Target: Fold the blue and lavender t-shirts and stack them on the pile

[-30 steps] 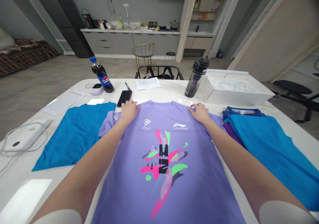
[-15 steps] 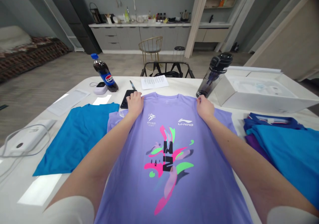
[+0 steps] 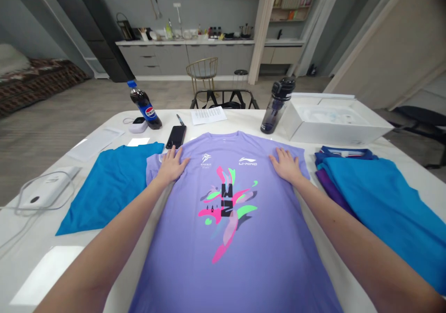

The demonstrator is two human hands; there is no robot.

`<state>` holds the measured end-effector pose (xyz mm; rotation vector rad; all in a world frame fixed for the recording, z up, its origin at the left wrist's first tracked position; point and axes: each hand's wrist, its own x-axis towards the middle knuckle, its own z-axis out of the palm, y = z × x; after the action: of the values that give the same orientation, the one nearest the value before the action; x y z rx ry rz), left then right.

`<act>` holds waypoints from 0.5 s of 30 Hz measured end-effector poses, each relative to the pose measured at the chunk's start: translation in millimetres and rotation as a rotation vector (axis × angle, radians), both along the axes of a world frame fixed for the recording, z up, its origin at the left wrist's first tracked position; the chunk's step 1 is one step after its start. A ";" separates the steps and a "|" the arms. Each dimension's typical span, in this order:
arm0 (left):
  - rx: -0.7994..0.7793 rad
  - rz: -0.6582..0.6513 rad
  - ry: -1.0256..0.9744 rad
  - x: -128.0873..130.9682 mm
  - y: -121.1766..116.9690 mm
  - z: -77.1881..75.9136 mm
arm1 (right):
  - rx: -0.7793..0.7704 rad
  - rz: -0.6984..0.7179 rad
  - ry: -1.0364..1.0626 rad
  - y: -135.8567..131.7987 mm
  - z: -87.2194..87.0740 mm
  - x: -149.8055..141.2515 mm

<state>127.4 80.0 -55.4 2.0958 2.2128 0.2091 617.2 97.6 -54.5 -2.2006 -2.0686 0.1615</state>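
Item: one lavender short-sleeved T-shirt [image 3: 244, 257], laid flat and face up at the centre of a white desk [image 3: 45, 238], collar toward the far edge, hem running out of view at the near side. Its chest carries a LI-NING logo and a multicoloured pink, green and black graphic. Left hand [image 3: 170, 166] and right hand [image 3: 285, 164] rest palm down on the upper chest, one on each side of the graphic, each nearer its own sleeve than the collar. The fingers [image 3: 177, 157] are spread and flat on the fabric, open, with no fold or edge pinched. Left of the shirt: a folded teal garment [image 3: 111, 192], just touching the sleeve, and a white power bank [image 3: 45, 192] with its cable. Right of the shirt: a stack of folded teal garments [image 3: 379, 201] over purple and navy ones. Along the far side: a black smartphone [image 3: 176, 136], a pen [image 3: 180, 119], a sheet of printed paper [image 3: 209, 115], a Pepsi bottle [image 3: 146, 108], a dark tumbler [image 3: 278, 106] and an open white box [image 3: 334, 127].
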 end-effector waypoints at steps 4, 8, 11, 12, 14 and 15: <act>0.017 -0.021 0.005 -16.6 -6.6 2.8 | -0.043 0.012 -0.034 -7.3 1.1 19.8; 0.067 -0.032 0.038 -4.4 -13.2 14.0 | -0.099 0.003 -0.064 -3.4 14.3 15.8; 0.079 -0.162 0.060 27.3 -12.8 24.0 | -0.065 0.092 -0.047 2.5 25.2 -7.5; 0.055 -0.228 0.059 39.9 -9.8 26.6 | -0.049 0.142 -0.031 5.3 27.6 -18.1; 0.007 -0.277 0.047 63.7 1.3 29.6 | -0.043 0.236 0.001 12.8 29.2 -41.3; -0.014 -0.269 0.038 73.7 9.3 29.8 | -0.052 0.269 0.013 17.4 28.5 -52.9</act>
<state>201.1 89.2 -25.6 2.3765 1.9154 0.1350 564.4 115.0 -26.0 -1.9328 -2.3704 0.2551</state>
